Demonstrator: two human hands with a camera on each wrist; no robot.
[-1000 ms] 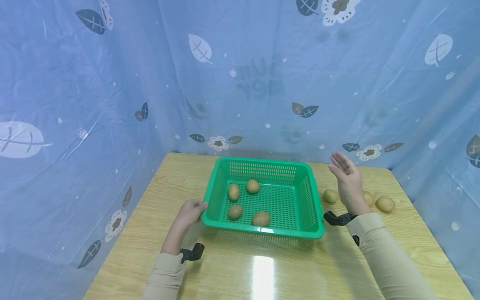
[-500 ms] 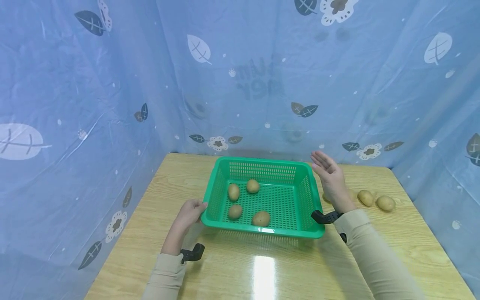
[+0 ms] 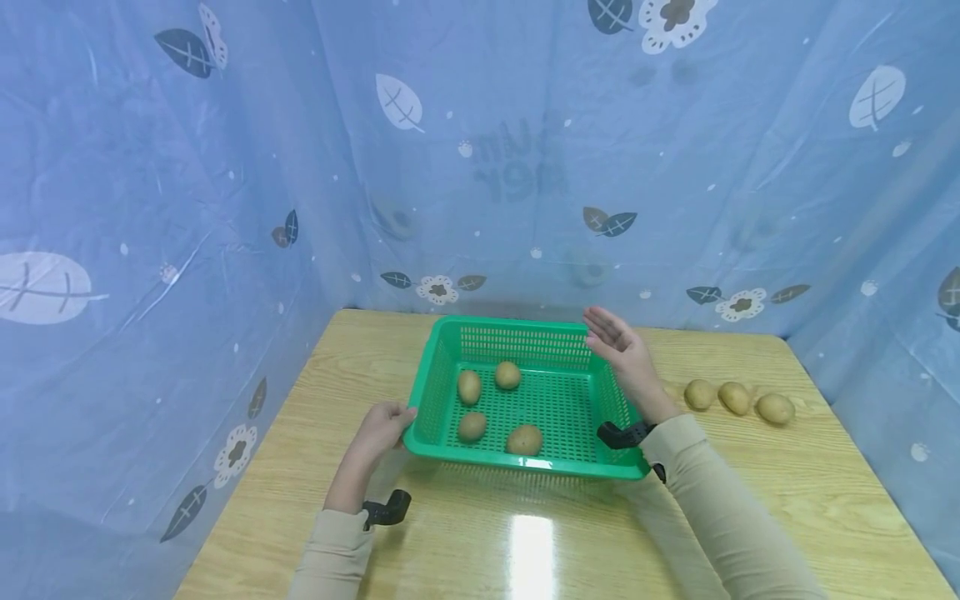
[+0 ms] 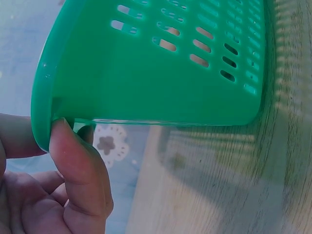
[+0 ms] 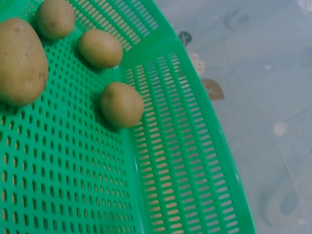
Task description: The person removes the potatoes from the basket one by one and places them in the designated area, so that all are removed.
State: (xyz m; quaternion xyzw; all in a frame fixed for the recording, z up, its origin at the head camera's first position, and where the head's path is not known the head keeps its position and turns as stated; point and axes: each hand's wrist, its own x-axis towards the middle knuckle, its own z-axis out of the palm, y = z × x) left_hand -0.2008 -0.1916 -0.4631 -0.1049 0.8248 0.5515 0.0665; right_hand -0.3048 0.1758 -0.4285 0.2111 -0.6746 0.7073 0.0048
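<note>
A green plastic basket [image 3: 562,408] sits on the table, with several potatoes [image 3: 469,387] lying apart on its slotted floor. At its near left corner my left hand [image 3: 382,429] pinches the rim; thumb and fingers grip the lip [image 4: 43,97] in the left wrist view. My right hand [image 3: 626,358] is raised over the basket's right end, fingers extended, holding nothing and hiding part of the right rim. The right wrist view looks down into the basket, where a large potato [image 5: 22,63] lies at the left, the hand itself being out of that view.
More potatoes [image 3: 735,397] lie in a row on the wooden table [image 3: 780,492] right of the basket, one partly behind my right forearm. A blue patterned curtain [image 3: 487,167] encloses the table's back and sides.
My right hand has moved left, from over the loose potatoes to over the basket's right end, uncovering more of the row. The left hand keeps its grip on the rim, and the basket stays put.
</note>
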